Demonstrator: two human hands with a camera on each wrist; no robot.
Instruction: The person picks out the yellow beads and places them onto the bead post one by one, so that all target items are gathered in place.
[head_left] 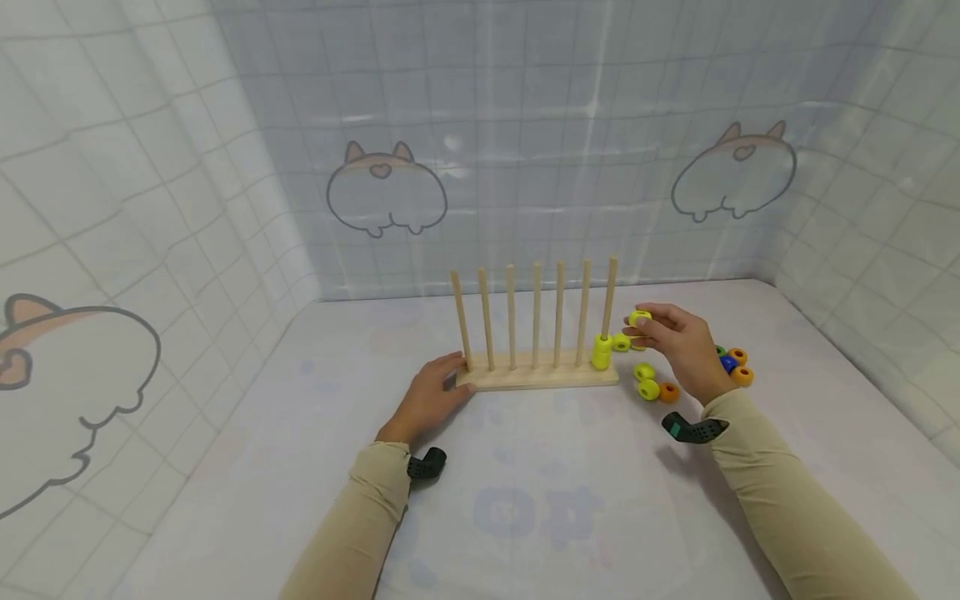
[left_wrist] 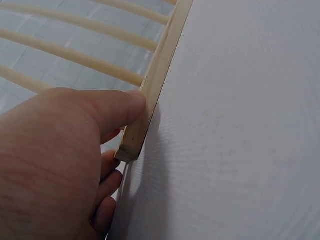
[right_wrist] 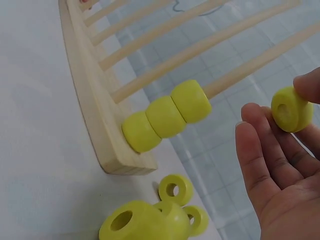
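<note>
A wooden peg rack [head_left: 536, 379] stands on the table with a row of several upright pegs. My left hand [head_left: 431, 396] holds the left end of its base, thumb [left_wrist: 122, 107] on the near side and fingers behind. On the rightmost peg sit three stacked yellow beads [right_wrist: 166, 116]; the other pegs are bare. My right hand [head_left: 686, 346] pinches a yellow bead [right_wrist: 291, 109] between thumb and fingers, apart from that peg and to its right. The held bead's hole shows in the right wrist view.
Loose yellow beads [head_left: 648, 389] lie right of the rack, with an orange bead [head_left: 669, 392] beside them. Farther right, a blue bead [head_left: 728, 364], a green one and orange ones [head_left: 742, 376] cluster behind my right wrist. A tiled-pattern sheet [head_left: 525, 167] rises behind the table.
</note>
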